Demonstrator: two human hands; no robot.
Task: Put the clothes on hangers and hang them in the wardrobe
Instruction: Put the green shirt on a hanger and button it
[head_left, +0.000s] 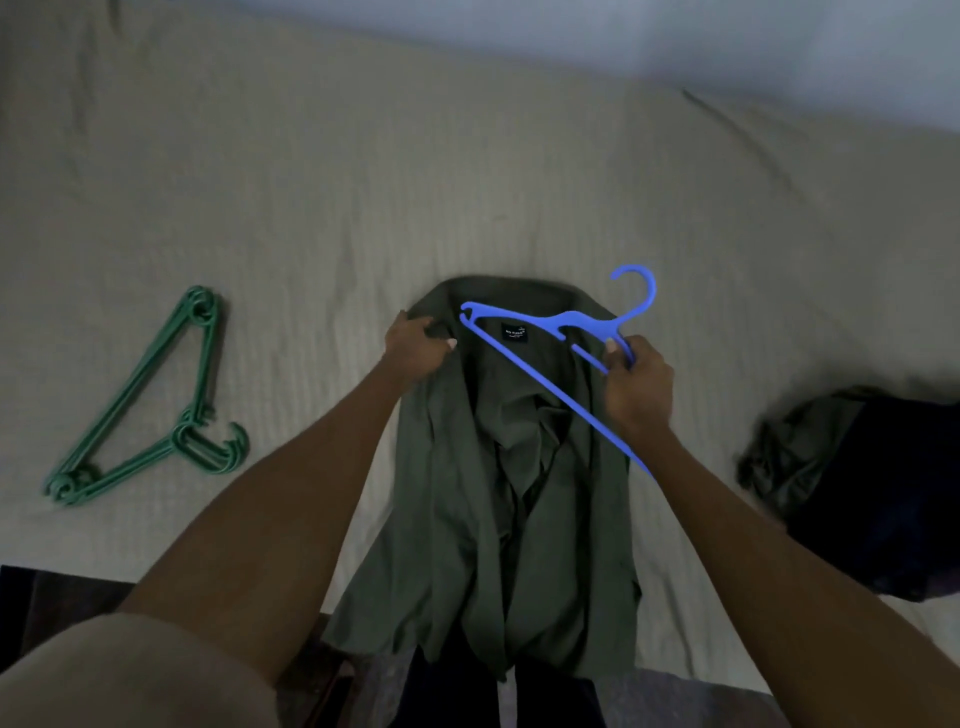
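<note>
Nearest, green shirt (483, 493) spread on bed (311, 182), hem at 6 o'clock, collar at 12. Left hand (415, 345) gripping collar's left shoulder, fingers curled into fabric. Right hand (636, 384) pinching blue hanger (524, 364) over collar, hook toward 1. Green hangers (150, 405) stacked at 9; dark clothes (857, 483) at 3.

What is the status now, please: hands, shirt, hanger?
Left hand grips olive shirt at collar. Right hand holds blue hanger over the shirt, not yet inserted. Nothing in the way.
</note>
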